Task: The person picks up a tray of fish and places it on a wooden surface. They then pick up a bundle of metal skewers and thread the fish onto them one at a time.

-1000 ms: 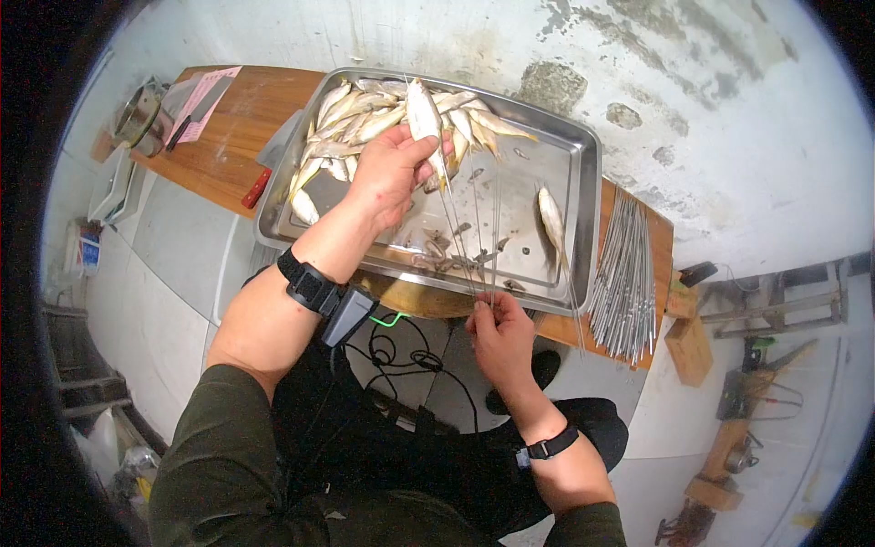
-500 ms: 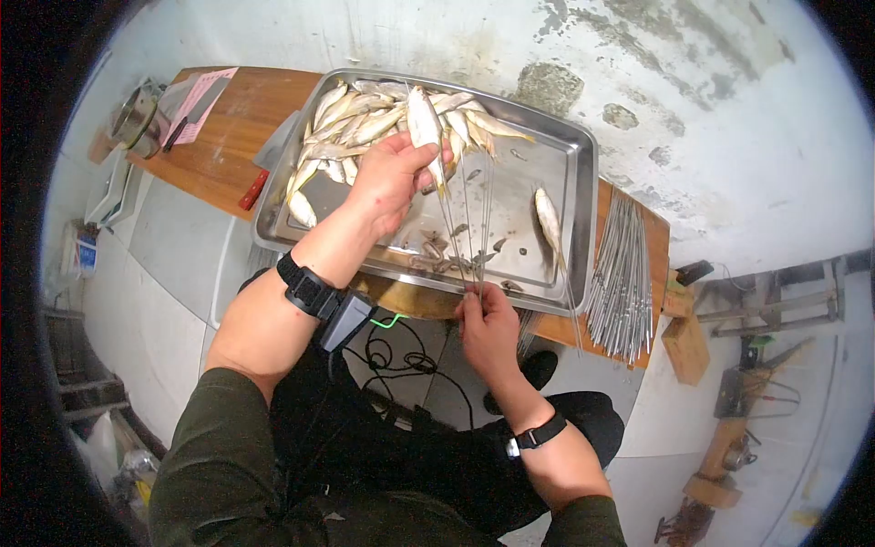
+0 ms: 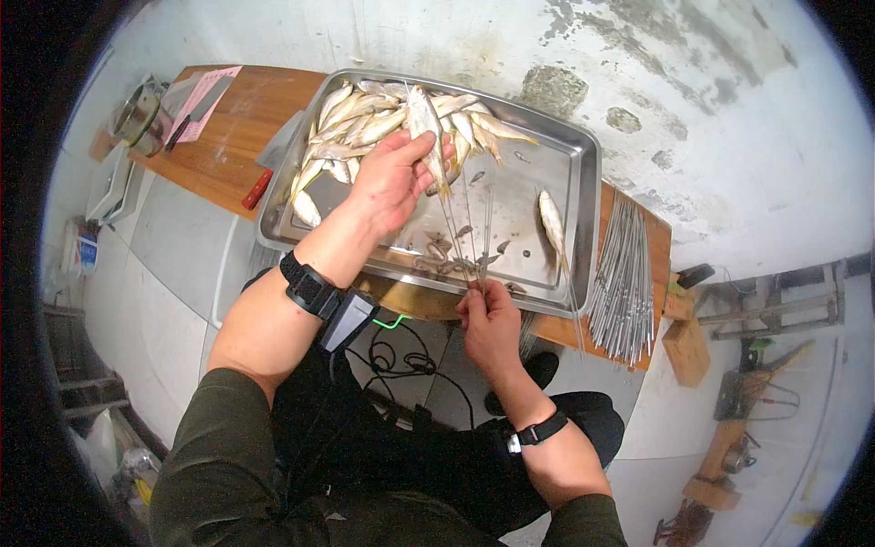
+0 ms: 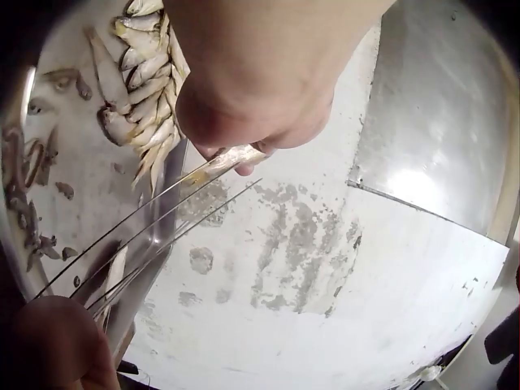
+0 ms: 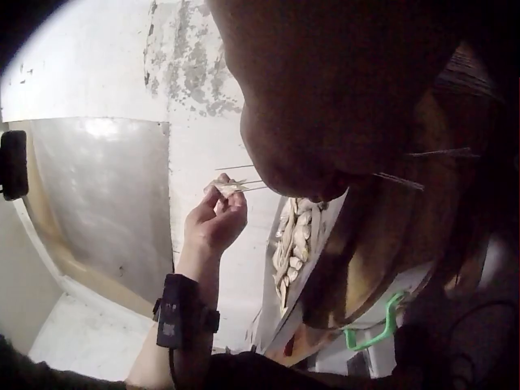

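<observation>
In the head view the left hand (image 3: 394, 180) holds a small silvery fish (image 3: 424, 123) between thumb and fingers, its head upward, over the metal tray (image 3: 591, 219). Thin metal skewers (image 3: 450, 223) run from the fish's tail end and beside it down to the right hand (image 3: 492, 328), which pinches their lower ends at the tray's near edge. The left wrist view shows the fish (image 4: 223, 165) under the left hand (image 4: 260, 97), with several skewers (image 4: 134, 213) slanting down to the right hand (image 4: 65, 345).
Many fish (image 3: 346, 123) are heaped at the tray's left; a single fish (image 3: 551, 221) lies at its right with a skewer. Dark scraps (image 3: 437, 251) lie near the front. A skewer bundle (image 3: 624, 283) is to the right, a red-handled knife (image 3: 257, 189) to the left.
The right hand has shifted slightly left and up, and the skewers it pinches now stand closer together. The left hand and its fish have barely moved.
</observation>
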Motion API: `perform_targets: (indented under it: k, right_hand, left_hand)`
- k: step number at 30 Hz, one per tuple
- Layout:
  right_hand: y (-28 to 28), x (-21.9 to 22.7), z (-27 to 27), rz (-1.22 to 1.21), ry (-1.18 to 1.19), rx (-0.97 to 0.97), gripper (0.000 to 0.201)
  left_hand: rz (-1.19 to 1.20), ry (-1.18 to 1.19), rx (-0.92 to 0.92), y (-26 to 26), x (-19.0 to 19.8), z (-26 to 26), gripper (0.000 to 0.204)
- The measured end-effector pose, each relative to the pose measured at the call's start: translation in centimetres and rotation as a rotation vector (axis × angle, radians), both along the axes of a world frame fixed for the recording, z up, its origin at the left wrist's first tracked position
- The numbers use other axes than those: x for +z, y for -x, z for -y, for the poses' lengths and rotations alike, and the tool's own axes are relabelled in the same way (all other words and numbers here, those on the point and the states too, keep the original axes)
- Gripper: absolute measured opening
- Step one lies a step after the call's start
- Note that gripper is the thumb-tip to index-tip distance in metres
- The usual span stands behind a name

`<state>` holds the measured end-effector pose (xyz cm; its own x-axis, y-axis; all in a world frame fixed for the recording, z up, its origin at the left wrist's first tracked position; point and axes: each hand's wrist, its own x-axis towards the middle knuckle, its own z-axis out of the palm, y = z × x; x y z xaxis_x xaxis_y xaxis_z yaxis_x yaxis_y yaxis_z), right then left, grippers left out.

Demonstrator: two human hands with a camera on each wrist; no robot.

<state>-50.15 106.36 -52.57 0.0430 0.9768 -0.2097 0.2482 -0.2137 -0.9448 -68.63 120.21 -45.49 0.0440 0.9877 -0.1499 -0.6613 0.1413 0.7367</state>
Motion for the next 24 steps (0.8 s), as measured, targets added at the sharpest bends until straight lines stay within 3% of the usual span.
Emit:
perform_targets:
  k: [9,14,24]
  right_hand:
    - [0.1,-0.8,-0.7,-0.049,-0.05,0.004,0.014]
    - [0.2,-0.4,-1.1,-0.058,-0.071,-0.006,0.014]
    - [-0.2,-0.8,-1.0,-0.081,-0.066,0.004,0.013]
  left_hand:
    - [0.008,0.032,-0.035,-0.3,-0.3,0.1,0.018]
    - [0.153,0.053,-0.026,0.0,0.1,0.1,0.022]
    - [0.118,-0.015,-0.059,0.5,0.1,-0.3,0.024]
